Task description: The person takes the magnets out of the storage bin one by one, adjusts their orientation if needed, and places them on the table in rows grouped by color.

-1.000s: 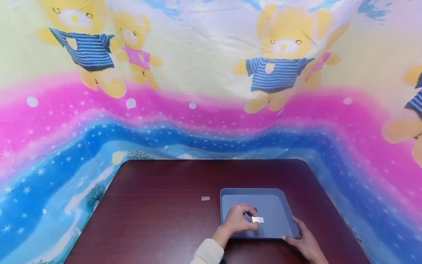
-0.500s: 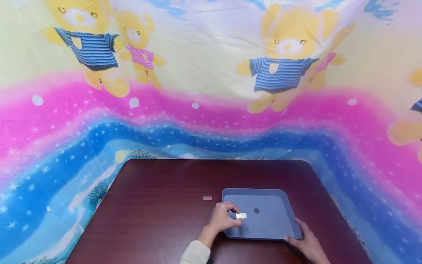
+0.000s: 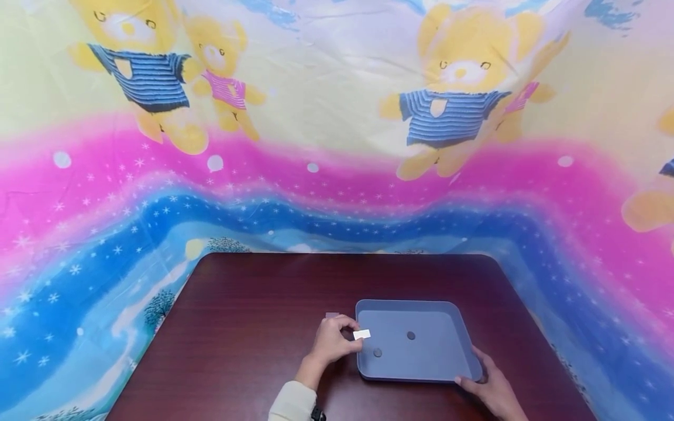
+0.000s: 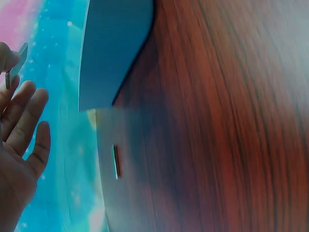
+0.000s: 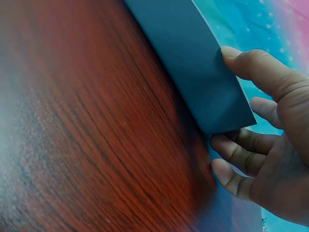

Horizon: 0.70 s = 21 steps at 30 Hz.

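My left hand [image 3: 332, 342] pinches a small flat white rectangular piece [image 3: 361, 334] between thumb and fingers, at the left rim of a grey rectangular tray [image 3: 442, 354]. In the left wrist view, that thin piece [image 4: 20, 59] stands edge-on at the fingertips, the other fingers spread loosely. My right hand [image 3: 493, 387] holds the tray's near right corner. The right wrist view shows its thumb [image 5: 232, 52] on the rim and the fingers bent around the outer wall. Two small dark round discs lie in the tray, one disc [image 3: 411, 335] mid-floor, the other disc [image 3: 377, 353] toward the left.
A second small rectangular piece [image 3: 332, 315] lies on the dark red-brown wooden table [image 3: 237, 333], just beyond my left hand and left of the tray. A cloth [image 3: 326, 193] printed with bears hangs behind and around the table.
My left hand has moved left with the white piece, from over the tray's middle to its left rim, uncovering both discs. The right hand keeps its hold on the corner.
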Each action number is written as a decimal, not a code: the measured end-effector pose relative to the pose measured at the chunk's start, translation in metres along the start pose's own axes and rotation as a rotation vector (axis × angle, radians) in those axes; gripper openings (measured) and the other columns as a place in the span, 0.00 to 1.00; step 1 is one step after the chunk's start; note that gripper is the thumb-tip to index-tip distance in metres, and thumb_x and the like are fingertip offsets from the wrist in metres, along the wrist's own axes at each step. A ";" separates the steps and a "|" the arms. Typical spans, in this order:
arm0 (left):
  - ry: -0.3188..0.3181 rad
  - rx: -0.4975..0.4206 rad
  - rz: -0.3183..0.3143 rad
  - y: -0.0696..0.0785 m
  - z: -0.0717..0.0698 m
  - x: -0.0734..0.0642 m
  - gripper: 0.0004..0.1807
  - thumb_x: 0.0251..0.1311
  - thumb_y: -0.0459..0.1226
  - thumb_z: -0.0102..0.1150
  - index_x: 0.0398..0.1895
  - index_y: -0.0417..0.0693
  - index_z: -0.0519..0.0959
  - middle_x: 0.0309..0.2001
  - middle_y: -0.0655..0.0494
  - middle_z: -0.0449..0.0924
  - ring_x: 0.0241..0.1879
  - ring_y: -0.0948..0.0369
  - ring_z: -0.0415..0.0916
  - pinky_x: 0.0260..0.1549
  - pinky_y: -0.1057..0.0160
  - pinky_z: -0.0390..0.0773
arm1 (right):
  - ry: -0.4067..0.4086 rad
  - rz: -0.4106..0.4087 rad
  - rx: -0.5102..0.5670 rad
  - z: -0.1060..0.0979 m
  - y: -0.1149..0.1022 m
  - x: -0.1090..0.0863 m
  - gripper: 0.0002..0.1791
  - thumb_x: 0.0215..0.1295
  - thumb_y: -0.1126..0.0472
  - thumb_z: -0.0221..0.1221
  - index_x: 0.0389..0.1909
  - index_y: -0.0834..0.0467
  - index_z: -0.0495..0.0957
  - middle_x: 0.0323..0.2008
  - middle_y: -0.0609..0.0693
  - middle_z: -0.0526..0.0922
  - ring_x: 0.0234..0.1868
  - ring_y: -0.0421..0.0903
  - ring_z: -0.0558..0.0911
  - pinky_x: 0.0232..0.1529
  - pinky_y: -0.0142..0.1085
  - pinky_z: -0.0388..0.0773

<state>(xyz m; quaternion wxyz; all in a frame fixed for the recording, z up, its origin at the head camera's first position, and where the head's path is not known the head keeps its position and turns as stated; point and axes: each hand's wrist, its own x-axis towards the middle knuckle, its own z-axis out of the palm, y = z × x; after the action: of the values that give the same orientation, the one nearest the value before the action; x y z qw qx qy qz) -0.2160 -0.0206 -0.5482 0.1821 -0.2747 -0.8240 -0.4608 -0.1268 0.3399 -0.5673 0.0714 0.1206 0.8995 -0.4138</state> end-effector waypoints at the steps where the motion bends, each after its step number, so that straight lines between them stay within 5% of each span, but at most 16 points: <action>1: 0.005 0.012 -0.001 -0.002 -0.003 0.000 0.09 0.30 0.36 0.71 0.21 0.53 0.82 0.26 0.68 0.78 0.27 0.67 0.74 0.25 0.71 0.73 | 0.001 -0.002 -0.002 0.000 0.000 0.000 0.56 0.48 0.43 0.68 0.68 0.68 0.49 0.53 0.66 0.67 0.27 0.48 0.69 0.28 0.39 0.65; 8: 0.049 -0.002 -0.023 -0.017 -0.020 -0.005 0.09 0.31 0.34 0.71 0.20 0.51 0.81 0.28 0.64 0.81 0.36 0.64 0.78 0.32 0.66 0.76 | 0.012 -0.018 0.002 0.001 0.002 -0.001 0.55 0.49 0.45 0.68 0.68 0.68 0.48 0.54 0.67 0.66 0.27 0.48 0.68 0.27 0.38 0.64; 15: 0.096 -0.026 -0.013 -0.038 -0.037 -0.014 0.10 0.30 0.32 0.70 0.20 0.51 0.80 0.29 0.62 0.81 0.29 0.67 0.76 0.24 0.60 0.77 | 0.003 -0.017 0.011 0.002 0.000 -0.001 0.56 0.49 0.44 0.67 0.68 0.69 0.48 0.55 0.70 0.64 0.25 0.48 0.67 0.25 0.38 0.64; 21: 0.119 0.009 -0.095 -0.051 -0.053 -0.021 0.11 0.30 0.32 0.71 0.19 0.53 0.80 0.27 0.68 0.79 0.27 0.67 0.75 0.23 0.61 0.76 | 0.006 -0.021 0.007 0.001 -0.002 -0.002 0.55 0.49 0.45 0.67 0.68 0.69 0.48 0.56 0.71 0.63 0.26 0.48 0.69 0.26 0.38 0.65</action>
<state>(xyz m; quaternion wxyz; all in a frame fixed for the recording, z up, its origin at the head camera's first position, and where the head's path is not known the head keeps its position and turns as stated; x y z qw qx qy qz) -0.2290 -0.0940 -0.5662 0.2097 -0.2066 -0.8260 -0.4807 -0.1255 0.3376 -0.5660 0.0639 0.1128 0.8995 -0.4172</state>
